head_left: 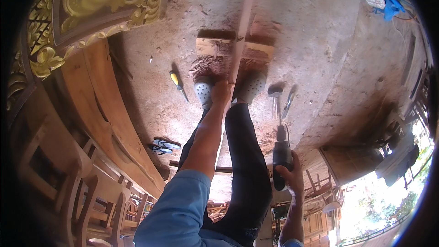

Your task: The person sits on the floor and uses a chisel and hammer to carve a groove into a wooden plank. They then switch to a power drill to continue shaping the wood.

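My left hand point(222, 92) is closed around a long, narrow wooden strip point(245, 13), which runs from between my legs to the far edge of the view. The strip crosses over a short board point(212, 47) lying on the floor amid reddish shavings. My feet, in grey clogs point(203, 92), stand on either side of it. At the right, my right hand point(296, 174) grips a black power tool point(282, 158), drill-like in shape, its nose pointing away from me. Beyond it lie a hammer point(275, 92) and a slim hand tool point(289, 102) whose kind is unclear.
A screwdriver with a yellow handle point(175, 80) lies left of my feet, with flip-flops point(163, 145) nearer. Along the left stand long wooden planks point(98, 87), a gilded carved panel point(107, 4) and wooden chair frames point(98, 196). A blue plastic bag point(392, 7) is at far right.
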The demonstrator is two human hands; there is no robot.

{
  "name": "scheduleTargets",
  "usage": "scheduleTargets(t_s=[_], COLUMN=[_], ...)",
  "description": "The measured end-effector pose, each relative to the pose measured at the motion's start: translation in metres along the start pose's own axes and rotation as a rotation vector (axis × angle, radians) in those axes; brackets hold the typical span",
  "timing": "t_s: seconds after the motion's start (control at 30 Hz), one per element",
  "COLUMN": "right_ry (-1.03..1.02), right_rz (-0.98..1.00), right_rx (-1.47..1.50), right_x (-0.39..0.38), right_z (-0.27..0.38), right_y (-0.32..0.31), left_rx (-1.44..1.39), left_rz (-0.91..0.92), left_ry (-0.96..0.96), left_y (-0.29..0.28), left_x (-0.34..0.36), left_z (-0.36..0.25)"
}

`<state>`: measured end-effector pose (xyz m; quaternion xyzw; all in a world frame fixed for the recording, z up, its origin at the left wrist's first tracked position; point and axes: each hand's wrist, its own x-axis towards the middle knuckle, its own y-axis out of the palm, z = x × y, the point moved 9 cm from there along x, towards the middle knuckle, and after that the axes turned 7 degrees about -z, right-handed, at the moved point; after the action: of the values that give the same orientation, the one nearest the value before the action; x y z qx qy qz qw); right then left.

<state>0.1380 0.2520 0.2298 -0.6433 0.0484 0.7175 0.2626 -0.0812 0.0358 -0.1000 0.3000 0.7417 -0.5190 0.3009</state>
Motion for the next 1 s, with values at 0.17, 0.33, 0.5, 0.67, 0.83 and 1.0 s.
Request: scheduleTargets(t_s=[0.17,0.33,0.5,0.67,0.83,1.0], right_ry=[-0.030,-0.020,-0.041,-0.258,-0.197,-0.153], right_rz=[-0.051,-0.028,-0.017,0.019,0.043,0.098], right_rx=[-0.301,-0.253,-0.343,-0.330,-0.399,-0.498], right_x=[0.009,0.014,0.022,0.038,0.059,0.064], right_z=[0.039,0.052,0.050,0.064,0.065,0.066], right_y=[0.025,0.046,0.054,0.073,0.102,0.144], left_rx=[-0.027,-0.074,0.013,-0.037,-0.438,-1.518], left_rz=[0.022,0.015,0.022,0.031,-0.257,0.569], left_ry=[-0.003,0.012,0.036,-0.001,-0.064,-0.732], left_y=[0.005,0.006,0.003,0.011,-0.013,0.019], left_x=[0.005,0.005,0.003,0.010,-0.026,-0.151], left_z=[0.003,0.006,0.000,0.011,0.021,-0.008])
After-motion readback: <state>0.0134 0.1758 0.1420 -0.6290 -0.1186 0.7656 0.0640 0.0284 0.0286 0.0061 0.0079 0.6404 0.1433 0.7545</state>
